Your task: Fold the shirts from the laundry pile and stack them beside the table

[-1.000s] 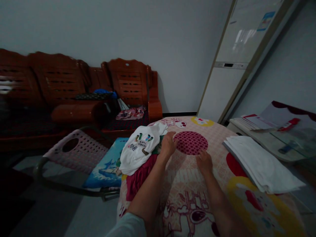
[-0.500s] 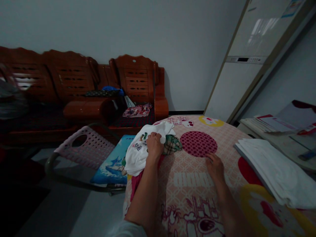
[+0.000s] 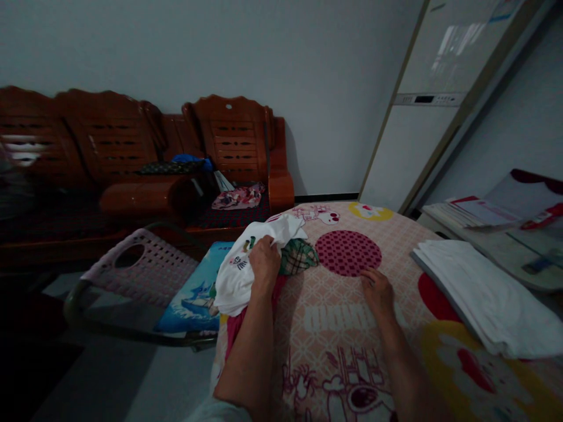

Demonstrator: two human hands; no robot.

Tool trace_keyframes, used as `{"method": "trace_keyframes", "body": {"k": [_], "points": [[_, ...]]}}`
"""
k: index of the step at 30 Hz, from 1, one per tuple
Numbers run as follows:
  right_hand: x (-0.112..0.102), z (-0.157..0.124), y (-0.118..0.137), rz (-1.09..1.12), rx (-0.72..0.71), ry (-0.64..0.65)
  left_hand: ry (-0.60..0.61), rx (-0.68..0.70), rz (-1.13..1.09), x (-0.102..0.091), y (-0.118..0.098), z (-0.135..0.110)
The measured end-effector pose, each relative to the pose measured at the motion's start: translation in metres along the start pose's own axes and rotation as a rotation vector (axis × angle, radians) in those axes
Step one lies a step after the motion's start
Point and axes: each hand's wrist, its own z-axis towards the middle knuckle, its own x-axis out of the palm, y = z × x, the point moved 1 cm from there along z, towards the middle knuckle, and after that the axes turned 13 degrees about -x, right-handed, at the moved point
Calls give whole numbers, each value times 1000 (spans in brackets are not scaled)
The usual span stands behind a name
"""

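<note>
So the left hand (image 3: 264, 261) has moved: a second ago it was out by the shirt's right edge, and now it's on top of the white shirt (image 3: 233, 290), fingers curled in and looking like they're pinching a bit of it. More of the green plaid cloth (image 3: 301, 258) shows now too, so I'd say the shirt is the piece being handled. Right hand (image 3: 379, 293) has barely budged: palm down, fingers loosely bent, nothing in it, right at the near edge of the pink circle (image 3: 347, 252) printed on the tablecloth (image 3: 338, 299). Both forearms reach in from the bottom.

The shirt's on the table's left side, plaid cloth poking out beside it, maroon cloth (image 3: 234, 335) under it. Further out, white folded fabric (image 3: 488, 299) on the right, a chair (image 3: 145, 264) on the left, wooden bench (image 3: 237, 135) behind.
</note>
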Motion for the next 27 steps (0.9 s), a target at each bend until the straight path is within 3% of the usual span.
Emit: {"method": "trace_keyframes", "body": {"k": [2, 5, 9, 11, 15, 19, 23, 25, 27], "points": [[-3, 4, 6, 81, 60, -46, 12, 33, -104, -1, -18, -11], [-5, 8, 18, 279, 216, -99, 139, 148, -265, 10, -52, -40], [-4, 8, 35, 710, 443, -28, 405, 277, -358, 39, -86, -83], [-5, 7, 42, 809, 464, 16, 499, 328, -389, 52, -95, -100], [-10, 8, 49, 815, 398, 80, 573, 401, -427, 66, -97, -114], [-10, 10, 47, 909, 431, 122, 577, 404, -475, 70, -94, -114], [-5, 10, 45, 862, 437, 167, 593, 414, -503, 71, -93, -111], [-4, 11, 43, 897, 467, 123, 589, 402, -557, 71, -91, -105], [-7, 13, 37, 958, 512, -16, 551, 370, -626, 70, -84, -94]]}}
